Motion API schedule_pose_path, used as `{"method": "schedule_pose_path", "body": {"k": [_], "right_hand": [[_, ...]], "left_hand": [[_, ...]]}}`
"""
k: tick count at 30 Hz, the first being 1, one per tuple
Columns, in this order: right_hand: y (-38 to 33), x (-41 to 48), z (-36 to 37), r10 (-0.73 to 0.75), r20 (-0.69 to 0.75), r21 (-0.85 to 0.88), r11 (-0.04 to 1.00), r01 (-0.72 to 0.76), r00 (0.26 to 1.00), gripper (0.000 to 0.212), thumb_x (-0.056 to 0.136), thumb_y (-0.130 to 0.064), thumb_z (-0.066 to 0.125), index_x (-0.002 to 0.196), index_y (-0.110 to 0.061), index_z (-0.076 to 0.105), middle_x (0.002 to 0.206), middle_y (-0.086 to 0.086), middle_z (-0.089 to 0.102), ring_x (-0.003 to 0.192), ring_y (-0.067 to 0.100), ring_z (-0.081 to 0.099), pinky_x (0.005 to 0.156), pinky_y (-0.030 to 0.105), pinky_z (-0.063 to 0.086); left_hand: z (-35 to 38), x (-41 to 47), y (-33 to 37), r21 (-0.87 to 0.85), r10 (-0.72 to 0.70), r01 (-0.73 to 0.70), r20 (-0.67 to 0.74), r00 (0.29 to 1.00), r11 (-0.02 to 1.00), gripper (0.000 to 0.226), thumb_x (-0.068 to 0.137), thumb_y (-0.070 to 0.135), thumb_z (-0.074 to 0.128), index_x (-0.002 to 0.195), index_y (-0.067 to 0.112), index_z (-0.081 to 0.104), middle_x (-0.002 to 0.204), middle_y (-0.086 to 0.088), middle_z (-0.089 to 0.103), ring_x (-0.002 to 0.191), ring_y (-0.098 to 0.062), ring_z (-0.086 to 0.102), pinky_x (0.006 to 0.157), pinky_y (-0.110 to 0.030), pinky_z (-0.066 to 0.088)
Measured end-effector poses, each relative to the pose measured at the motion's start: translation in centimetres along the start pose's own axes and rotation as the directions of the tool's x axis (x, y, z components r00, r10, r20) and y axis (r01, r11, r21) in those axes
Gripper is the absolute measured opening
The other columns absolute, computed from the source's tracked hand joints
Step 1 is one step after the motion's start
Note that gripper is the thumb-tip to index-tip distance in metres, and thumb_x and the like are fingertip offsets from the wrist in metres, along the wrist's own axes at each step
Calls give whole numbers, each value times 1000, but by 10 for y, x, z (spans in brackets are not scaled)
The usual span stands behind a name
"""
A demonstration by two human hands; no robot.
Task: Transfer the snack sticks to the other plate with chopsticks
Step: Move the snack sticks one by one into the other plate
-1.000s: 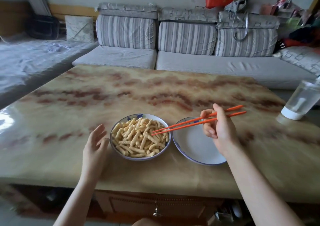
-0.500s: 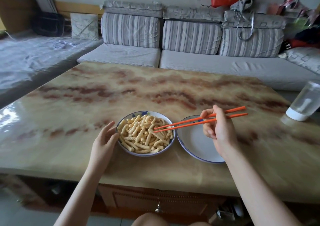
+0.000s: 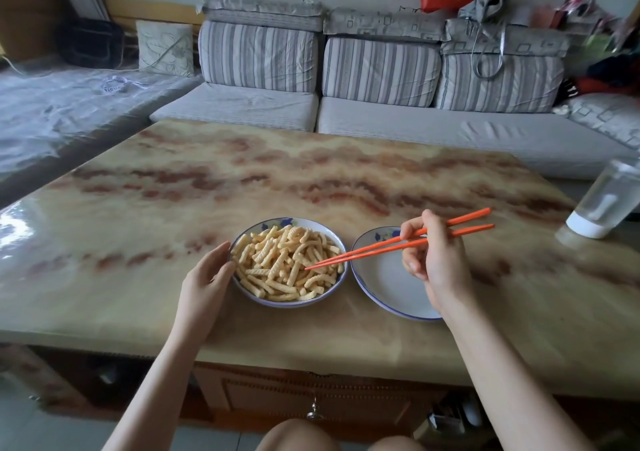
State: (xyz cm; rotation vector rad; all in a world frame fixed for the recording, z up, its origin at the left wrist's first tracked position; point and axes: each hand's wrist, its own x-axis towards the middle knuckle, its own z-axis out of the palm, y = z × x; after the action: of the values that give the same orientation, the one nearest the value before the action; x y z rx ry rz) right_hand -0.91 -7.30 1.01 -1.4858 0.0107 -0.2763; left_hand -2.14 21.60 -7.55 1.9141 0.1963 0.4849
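A white bowl-like plate with a blue rim (image 3: 330,296) holds a heap of yellow ridged snack sticks (image 3: 280,263). Right beside it lies an empty white plate with a blue rim (image 3: 384,284). My right hand (image 3: 433,260) hovers over the empty plate and grips a pair of orange chopsticks (image 3: 377,246). Their tips rest close together over the right side of the snack heap, with no stick between them. My left hand (image 3: 207,277) touches the left rim of the full plate with straight fingers.
The plates sit near the front edge of a marbled beige table (image 3: 242,180). An upturned clear bottle with a white cap (image 3: 606,201) stands at the table's right edge. A grey striped sofa (image 3: 381,104) runs behind the table.
My left hand has moved right until it touches the full plate's rim. The chopstick tips have stayed over the snack sticks, dipping slightly lower.
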Motion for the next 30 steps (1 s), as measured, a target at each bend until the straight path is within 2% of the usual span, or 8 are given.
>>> {"method": "schedule_pose_path", "body": {"k": [6,8,15,21,30], "right_hand": [[-1,0,-11,5,-123,121,993,10,992,46,100,-21,32,59,-11,50,46,5,39,29,12,24,37,15,16],[-6,1,-19,-6,-181,139,990,32,983,44,100,-20,32,60,-10,49,43,2,40,29,11,25,37,15,16],[-7,4,-60,3,-365,58,998,19,931,36,95,-20,33,64,-7,47,34,0,36,29,13,26,36,19,16],[14,1,-65,7,-381,-40,999,-24,925,36,94,-17,33,63,-6,48,32,0,35,27,12,26,35,15,18],[7,-3,-72,-38,-397,-81,997,7,917,37,95,-18,32,64,-5,48,32,2,38,28,11,29,34,15,21]], "left_hand": [[0,0,0,8,0,-1,6,1000,1000,36,92,10,55,127,17,60,118,9,60,110,-2,52,81,-5,34],[0,1,0,8,0,0,9,1000,1000,36,92,10,55,127,16,60,117,10,60,110,-3,51,82,-7,34],[0,0,0,10,4,-4,5,1000,1000,36,92,8,54,127,15,60,119,6,60,110,-5,52,87,-16,35],[1,1,-2,13,6,-7,5,1000,1000,36,92,7,54,127,14,60,122,4,61,112,-6,52,92,-18,35],[0,0,0,12,-3,3,0,1000,1000,36,92,8,54,127,15,60,118,6,61,110,-6,53,90,-18,36]]}}
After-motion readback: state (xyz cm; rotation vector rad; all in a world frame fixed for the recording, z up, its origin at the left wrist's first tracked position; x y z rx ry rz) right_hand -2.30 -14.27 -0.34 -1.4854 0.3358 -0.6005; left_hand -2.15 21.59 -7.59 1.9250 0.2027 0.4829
